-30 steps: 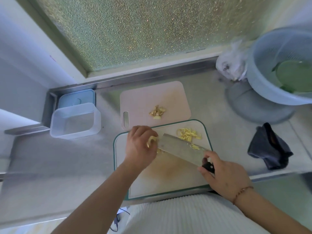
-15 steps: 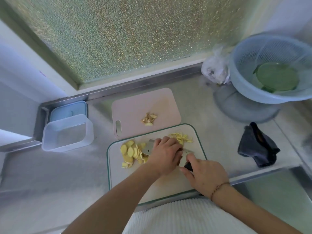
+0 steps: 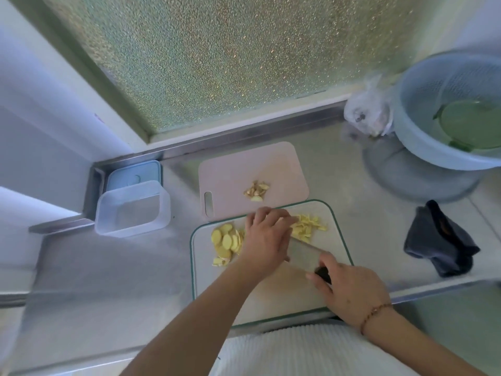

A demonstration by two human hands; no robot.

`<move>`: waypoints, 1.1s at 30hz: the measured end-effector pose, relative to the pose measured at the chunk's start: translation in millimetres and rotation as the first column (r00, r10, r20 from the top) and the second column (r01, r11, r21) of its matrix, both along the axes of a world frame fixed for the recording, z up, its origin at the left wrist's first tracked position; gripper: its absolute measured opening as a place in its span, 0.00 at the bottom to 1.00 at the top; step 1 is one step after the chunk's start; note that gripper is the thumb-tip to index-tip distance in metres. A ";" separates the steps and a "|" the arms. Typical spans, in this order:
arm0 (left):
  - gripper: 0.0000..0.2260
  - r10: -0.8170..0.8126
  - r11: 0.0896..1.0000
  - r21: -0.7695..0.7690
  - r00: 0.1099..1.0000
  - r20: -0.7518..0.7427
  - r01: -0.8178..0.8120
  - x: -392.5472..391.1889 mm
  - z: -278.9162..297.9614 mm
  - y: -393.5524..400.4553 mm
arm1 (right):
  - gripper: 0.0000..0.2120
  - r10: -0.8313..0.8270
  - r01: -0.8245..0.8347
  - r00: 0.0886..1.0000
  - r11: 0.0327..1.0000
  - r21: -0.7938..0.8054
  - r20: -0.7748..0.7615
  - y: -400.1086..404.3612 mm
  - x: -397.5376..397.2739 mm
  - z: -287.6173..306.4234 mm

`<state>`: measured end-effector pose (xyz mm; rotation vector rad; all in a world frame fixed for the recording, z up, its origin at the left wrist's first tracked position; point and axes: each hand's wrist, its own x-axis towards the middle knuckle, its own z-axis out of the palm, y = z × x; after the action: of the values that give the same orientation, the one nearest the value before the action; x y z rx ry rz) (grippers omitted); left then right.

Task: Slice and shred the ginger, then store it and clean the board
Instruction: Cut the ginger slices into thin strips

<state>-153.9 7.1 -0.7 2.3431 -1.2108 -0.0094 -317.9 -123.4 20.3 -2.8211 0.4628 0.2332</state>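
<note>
Right grip [image 3: 349, 291] is wrapped round the dark handle of the cleaver [image 3: 303, 253], its blade lying flat-sided up and running away to the upper left, toward the far edge of the green-rimmed board [image 3: 206, 283]. Left grip [image 3: 267, 237] lies over the front part of the blade with fingers curled down toward the board; what it holds underneath, if anything, is hidden, so I cannot tell whether it clamps on ginger.

Shredded ginger [image 3: 307, 226] lies just past the left fingertips, to the right of them and at the blade's far end. Ginger slices [image 3: 226, 242] sit in an overlapping heap just left of the left hand, so that hand is plainly the nearer one for drawing the next few under the edge. The coming move, as I judge it, turns on this: slices to the left of the blade, shreds to the right, blade's long axis slanting between them.

Beyond, touching the far edge of the green-rimmed board, a pink board [image 3: 244, 166] carries a small pile of ginger trimmings [image 3: 256, 191]. On the desk [image 3: 95, 280] to the far left stands a clear storage box [image 3: 132, 208] with nothing in it, its blue lid [image 3: 132, 175] behind it. Far right, a blue colander [image 3: 450, 109] holds something green; a dark cloth [image 3: 439, 240] lies nearer.
</note>
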 end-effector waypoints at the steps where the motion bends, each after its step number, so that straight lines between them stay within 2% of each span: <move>1: 0.14 0.093 0.995 -0.034 0.995 -0.022 -0.094 14.3 2.4 9.1 | 0.16 -0.041 0.042 0.999 0.997 0.058 -0.021 -1.0 -2.4 4.1; 2: 0.14 0.192 0.981 -0.026 0.979 -0.065 -0.194 29.7 4.3 19.6 | 0.14 -0.089 0.093 0.995 0.989 0.118 -0.037 -2.7 -5.2 7.3; 4: 0.13 0.307 0.948 0.142 0.937 -0.165 -0.285 55.0 5.7 39.7 | 0.11 -0.207 0.214 0.977 0.943 0.257 -0.053 -5.5 -9.2 13.5; 6: 0.12 0.244 0.926 0.330 0.958 -0.153 -0.184 64.7 2.3 53.2 | 0.10 -0.324 0.311 0.945 0.866 0.391 -0.034 -6.9 -11.2 15.3; 8: 0.11 0.127 0.901 0.432 0.981 -0.147 -0.052 63.6 -1.5 58.2 | 0.11 -0.393 0.347 0.920 0.802 0.486 -0.010 -8.8 -10.9 15.2; 13: 0.15 0.106 0.881 0.473 0.978 -0.181 -0.007 57.7 1.6 56.5 | 0.12 -0.388 0.346 0.921 0.776 0.527 -0.035 -9.5 -7.1 15.1; 16: 0.19 0.049 0.856 0.517 0.990 -0.134 0.027 55.0 7.2 57.0 | 0.12 -0.369 0.338 0.928 0.786 0.518 -0.047 -7.8 -6.2 14.7; 24: 0.14 0.045 0.842 0.540 0.996 -0.071 0.000 42.5 10.4 48.5 | 0.11 -0.349 0.324 0.935 0.780 0.536 -0.059 -5.0 -3.2 12.8; 33: 0.13 0.031 0.849 0.526 0.988 -0.148 0.053 46.8 17.5 47.5 | 0.11 -0.360 0.338 0.930 0.758 0.558 -0.074 -7.6 1.2 12.6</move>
<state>-107.1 54.6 16.9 2.7340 -1.2628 -0.5897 -316.8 -131.0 32.9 -2.1063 0.7602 0.1963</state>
